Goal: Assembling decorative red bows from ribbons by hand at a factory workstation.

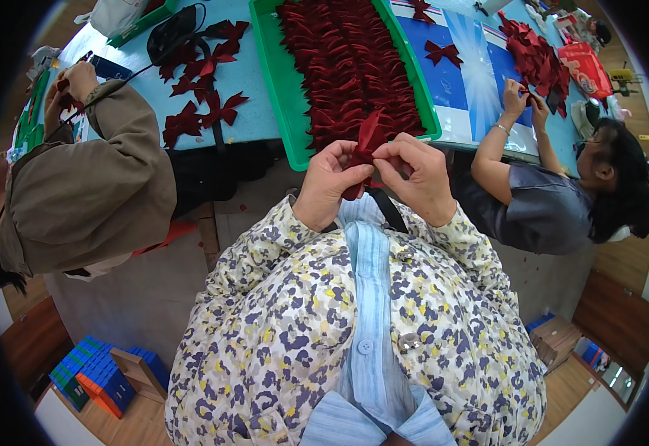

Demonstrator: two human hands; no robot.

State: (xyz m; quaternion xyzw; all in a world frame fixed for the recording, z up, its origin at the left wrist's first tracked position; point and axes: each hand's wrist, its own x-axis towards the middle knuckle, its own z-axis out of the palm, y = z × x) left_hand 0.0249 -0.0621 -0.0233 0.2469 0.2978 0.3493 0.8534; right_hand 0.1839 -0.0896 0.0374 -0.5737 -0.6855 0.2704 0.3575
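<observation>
**2 hands pinch a red bow over the table edge**

The left hand (330,182) and the right hand (417,175) meet in front of the person's chest, both closed on 1 dark red fabric bow (367,145). The thumbs and fingertips of each hand pinch the bow from opposite sides, and its upper end fans up above the knuckles. The bow sits just at the near edge of the table (261,97), right in front of a green tray (274,82) packed with rows of the same red pieces.

Loose finished bows (204,104) lie on the light blue table to the left of the tray, near a black tool (170,31) with a cord. A person in a brown jacket (90,178) works at the left, hands up near the table's far corner. Another person in a grey top (536,208) sits at the right, both hands at a red heap (536,56) on the table. 1 single bow (443,52) lies on a blue sheet (443,82) beside the tray.
</observation>
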